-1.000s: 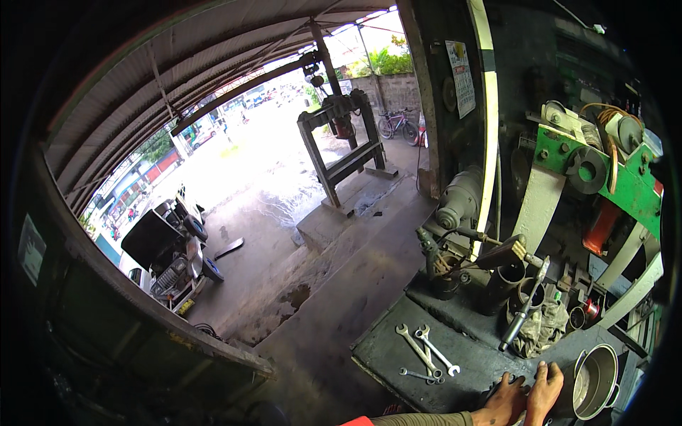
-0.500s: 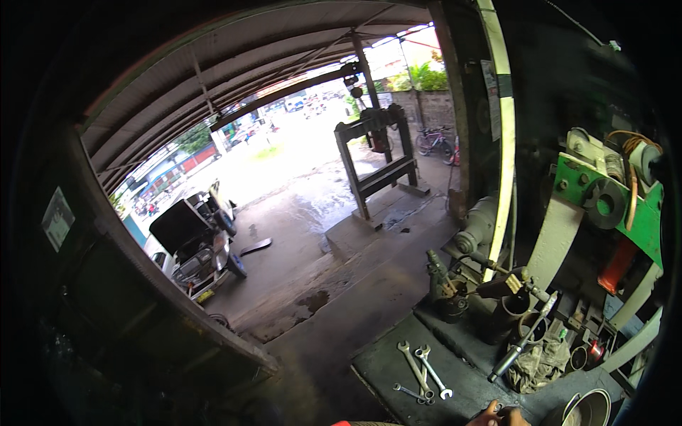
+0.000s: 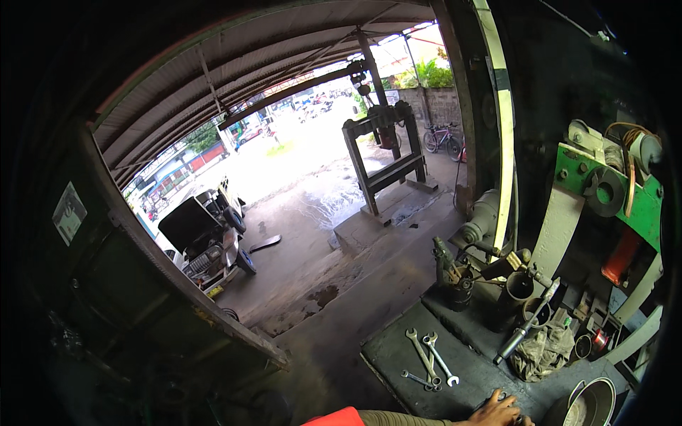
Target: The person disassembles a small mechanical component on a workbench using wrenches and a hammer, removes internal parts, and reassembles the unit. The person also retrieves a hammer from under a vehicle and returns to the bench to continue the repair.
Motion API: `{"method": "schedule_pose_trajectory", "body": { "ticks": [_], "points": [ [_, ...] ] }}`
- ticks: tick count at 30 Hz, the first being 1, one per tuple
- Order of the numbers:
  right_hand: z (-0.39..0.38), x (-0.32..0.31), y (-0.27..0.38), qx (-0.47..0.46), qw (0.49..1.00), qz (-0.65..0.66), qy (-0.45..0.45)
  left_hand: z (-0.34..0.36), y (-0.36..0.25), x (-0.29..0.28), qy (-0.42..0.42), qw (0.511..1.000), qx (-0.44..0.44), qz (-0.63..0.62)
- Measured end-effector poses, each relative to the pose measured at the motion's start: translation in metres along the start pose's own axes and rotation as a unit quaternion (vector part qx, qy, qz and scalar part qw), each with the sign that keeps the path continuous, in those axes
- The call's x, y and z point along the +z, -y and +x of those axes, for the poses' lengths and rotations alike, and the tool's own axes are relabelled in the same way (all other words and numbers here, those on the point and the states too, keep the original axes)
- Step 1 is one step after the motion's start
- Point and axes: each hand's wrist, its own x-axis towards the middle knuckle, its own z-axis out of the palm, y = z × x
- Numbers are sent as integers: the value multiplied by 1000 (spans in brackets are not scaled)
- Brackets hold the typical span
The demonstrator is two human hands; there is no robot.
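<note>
My left hand (image 3: 496, 410) is at the lower edge, over the dark bench top (image 3: 398, 355), its forearm in an olive sleeve (image 3: 401, 419). Its fingers are curled over something small and dark that I cannot make out. Right beside it, a sliver of what looks like my right hand (image 3: 526, 421) shows at the frame's edge, its fingers cut off. Left of the hands lie a long combination wrench (image 3: 420, 353), a shinier one (image 3: 442, 361) and a short one (image 3: 415, 378), their ends overlapping. To the right stands a metal bucket (image 3: 593, 405) with a wire handle.
A crumpled cloth (image 3: 543, 353) and a long-handled tool (image 3: 526, 323) lie behind the hands, near dark cans (image 3: 516, 287) of tools. A green machine (image 3: 604, 181) stands at right. Beyond the doorway are a press frame (image 3: 383, 153) and a vehicle with its hood up (image 3: 202, 241).
The view has shifted slightly. My left hand and sleeved forearm have come further into view over the bench, while the other hand has mostly slipped below the lower edge. The wrenches lie as before.
</note>
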Motion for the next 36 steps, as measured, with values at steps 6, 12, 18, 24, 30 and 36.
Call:
{"method": "schedule_pose_trajectory", "body": {
  "ticks": [6,12,18,24,30,36],
  "points": [
    [-23,11,-37,189,942,278,16,3,1,-3,65,996,17,56],
    [-18,16,-87,177,590,786,54,23,11,10,87,977,167,96],
    [-21,-6,-60,393,781,484,-33,9,38,67,-156,972,157,74],
    [-13,8,-18,470,721,484,-157,15,33,60,0,997,68,35],
    [-11,10,-66,417,780,466,18,8,-5,5,-62,981,120,139],
    [10,-1,-91,463,669,566,138,24,-37,-53,110,985,42,124]
  ]
}}
